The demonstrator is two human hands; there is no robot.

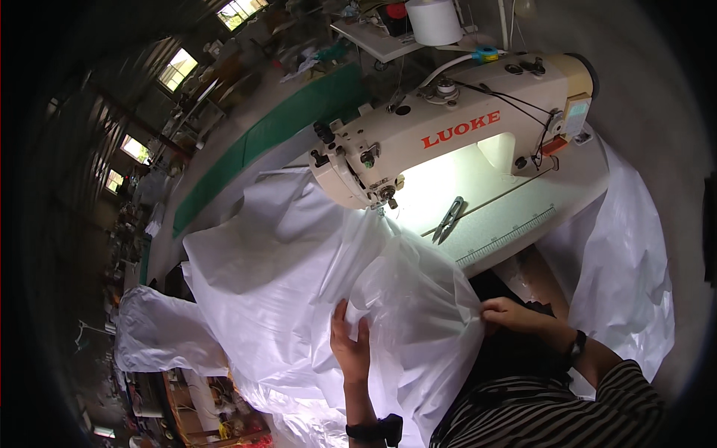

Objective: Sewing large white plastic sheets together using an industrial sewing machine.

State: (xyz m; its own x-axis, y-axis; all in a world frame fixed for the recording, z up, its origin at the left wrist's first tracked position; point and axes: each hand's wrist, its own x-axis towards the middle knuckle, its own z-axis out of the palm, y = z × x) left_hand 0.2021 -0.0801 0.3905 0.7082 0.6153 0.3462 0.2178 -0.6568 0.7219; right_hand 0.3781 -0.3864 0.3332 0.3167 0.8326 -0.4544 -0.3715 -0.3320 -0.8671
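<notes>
A large sheet of thin white fabric [261, 246] drapes from under the needle area of a cream sewing machine [448, 123] down over my lap. My left hand [349, 347] rests against the fabric in front of the machine, thumb and fingers apart. With its fingers closed, my right hand [514, 315] pinches the fabric's right edge near the table's front. Between the hands the cloth is bunched and creased. Thread snips [448, 219] lie on the lit machine bed, right of the needle.
A white thread cone [433, 21] stands behind the machine. More white fabric [627, 261] hangs over the table's right side. Beyond the machine's left end runs a long green surface [261, 138]. Cluttered shelves and bundles fill the far left.
</notes>
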